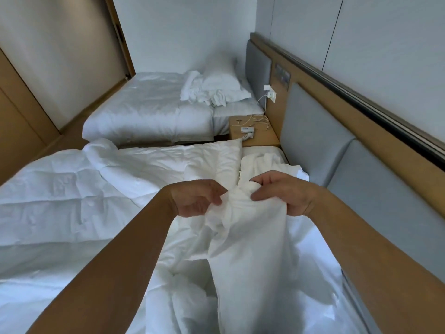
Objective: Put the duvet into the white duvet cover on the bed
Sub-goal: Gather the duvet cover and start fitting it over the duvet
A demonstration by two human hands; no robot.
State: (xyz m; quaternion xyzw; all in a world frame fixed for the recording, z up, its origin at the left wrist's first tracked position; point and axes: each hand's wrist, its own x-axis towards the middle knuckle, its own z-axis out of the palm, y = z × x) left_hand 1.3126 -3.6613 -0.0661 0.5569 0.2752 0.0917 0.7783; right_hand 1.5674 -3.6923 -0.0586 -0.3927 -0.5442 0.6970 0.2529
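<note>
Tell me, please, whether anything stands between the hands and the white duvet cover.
Nothing visible does. The left hand and right hand both grip bunched white fabric, apparently the duvet cover, held up in front. The quilted duvet lies spread just left of it, with nothing visible between them.

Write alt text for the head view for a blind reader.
The left hand and right hand grip a bunched white duvet cover above the near bed, where a quilted duvet lies spread. Beyond stand a bedside table and a second bed.
</note>
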